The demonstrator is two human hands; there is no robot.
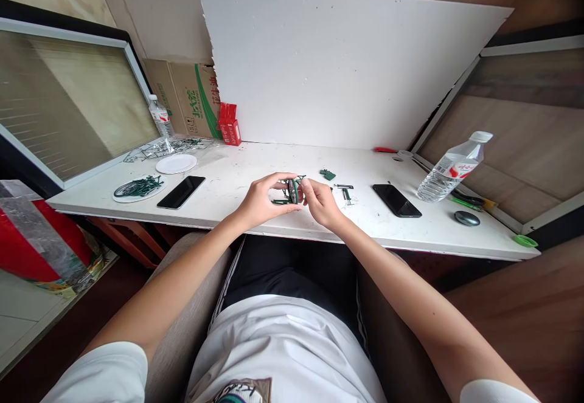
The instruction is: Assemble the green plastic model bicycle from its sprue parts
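Observation:
A small round part, dark green with a grey face, is held upright just above the front edge of the white table. My left hand grips it from the left, thumb below and fingers above. My right hand is closed at its right side, thumb and fingers pinched at the rim; whether a smaller piece is between them is too small to tell. Thin green pieces show behind the round part. Beyond my right hand lie a green block and a small green frame-like piece.
Left on the table are a plate of green pieces, a bare white plate, a phone and a bottle. At right are another phone, a bottle and a dark oval object. A white board stands behind.

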